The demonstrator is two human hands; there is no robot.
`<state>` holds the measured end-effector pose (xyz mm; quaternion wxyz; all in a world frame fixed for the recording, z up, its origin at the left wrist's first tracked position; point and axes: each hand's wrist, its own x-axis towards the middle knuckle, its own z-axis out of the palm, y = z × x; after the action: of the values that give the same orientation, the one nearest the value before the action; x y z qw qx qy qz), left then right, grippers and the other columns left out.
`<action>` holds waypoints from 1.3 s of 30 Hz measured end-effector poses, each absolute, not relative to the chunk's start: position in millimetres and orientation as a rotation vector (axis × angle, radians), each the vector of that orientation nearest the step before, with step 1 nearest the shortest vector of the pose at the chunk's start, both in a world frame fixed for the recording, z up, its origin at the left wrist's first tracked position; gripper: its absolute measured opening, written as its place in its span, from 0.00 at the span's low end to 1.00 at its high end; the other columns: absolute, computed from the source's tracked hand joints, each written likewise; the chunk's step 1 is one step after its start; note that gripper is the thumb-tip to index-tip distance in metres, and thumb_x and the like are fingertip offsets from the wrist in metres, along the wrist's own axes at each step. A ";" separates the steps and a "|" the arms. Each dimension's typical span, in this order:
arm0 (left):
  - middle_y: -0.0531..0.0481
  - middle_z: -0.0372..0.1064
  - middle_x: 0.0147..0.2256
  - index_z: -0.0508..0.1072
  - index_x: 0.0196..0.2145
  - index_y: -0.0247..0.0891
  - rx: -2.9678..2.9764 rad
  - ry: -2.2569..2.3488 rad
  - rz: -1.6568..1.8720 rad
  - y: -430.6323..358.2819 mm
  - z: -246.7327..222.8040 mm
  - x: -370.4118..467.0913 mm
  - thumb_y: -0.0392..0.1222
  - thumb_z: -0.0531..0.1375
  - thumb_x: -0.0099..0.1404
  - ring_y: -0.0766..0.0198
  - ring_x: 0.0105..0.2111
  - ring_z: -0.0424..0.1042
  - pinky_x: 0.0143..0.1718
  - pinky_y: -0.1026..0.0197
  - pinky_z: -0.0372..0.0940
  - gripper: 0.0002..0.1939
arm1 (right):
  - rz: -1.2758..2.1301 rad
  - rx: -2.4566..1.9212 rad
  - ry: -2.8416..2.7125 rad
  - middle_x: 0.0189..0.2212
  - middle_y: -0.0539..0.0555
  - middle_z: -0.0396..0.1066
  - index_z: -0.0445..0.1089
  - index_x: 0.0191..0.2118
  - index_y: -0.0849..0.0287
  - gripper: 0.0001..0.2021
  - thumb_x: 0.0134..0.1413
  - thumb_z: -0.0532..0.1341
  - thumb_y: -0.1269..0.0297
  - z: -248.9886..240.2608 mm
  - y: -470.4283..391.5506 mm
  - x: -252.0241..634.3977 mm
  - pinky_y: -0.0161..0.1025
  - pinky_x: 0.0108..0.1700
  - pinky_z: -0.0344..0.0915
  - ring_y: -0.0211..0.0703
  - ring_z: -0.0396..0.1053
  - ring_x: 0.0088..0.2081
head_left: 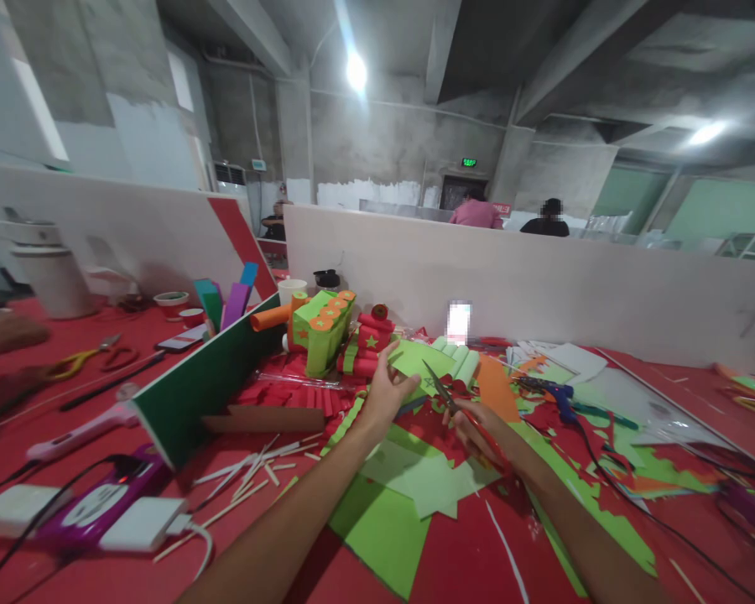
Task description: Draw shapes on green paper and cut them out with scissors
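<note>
My left hand pinches a sheet of lime green paper that has a small star outline drawn near its lower edge. In my right hand is a pair of scissors with red handles, its blades pointing up and left against the paper. Below both hands lie more green paper sheets and a pale green piece with pointed edges. Beyond my left hand stand red paper rolls and a green-and-orange paper bundle decorated with stars.
A dark green board stands at the left, beside a purple power strip. Thin sticks lie near it. At the right are a blue glue gun, its cable and paper scraps. Another person's hand is at the far left.
</note>
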<state>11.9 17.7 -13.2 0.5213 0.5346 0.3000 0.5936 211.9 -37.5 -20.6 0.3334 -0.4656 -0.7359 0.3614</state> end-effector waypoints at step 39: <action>0.58 0.56 0.21 0.65 0.54 0.41 1.522 0.864 1.437 2.5 -0.3 13.1 0.47 0.65 0.55 0.66 0.21 0.59 0.22 0.66 0.55 0.29 | 1.053 -1.107 -1.768 0.17 0.45 0.58 0.66 0.38 0.62 0.32 0.53 0.48 0.33 -18.1 -47.7 192.1 0.30 0.17 0.59 0.32 0.58 0.16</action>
<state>13.1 2.5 -0.3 0.4245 0.6086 0.3455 0.5745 192.1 -47.7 -18.1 0.3917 -0.4360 -0.6962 0.4145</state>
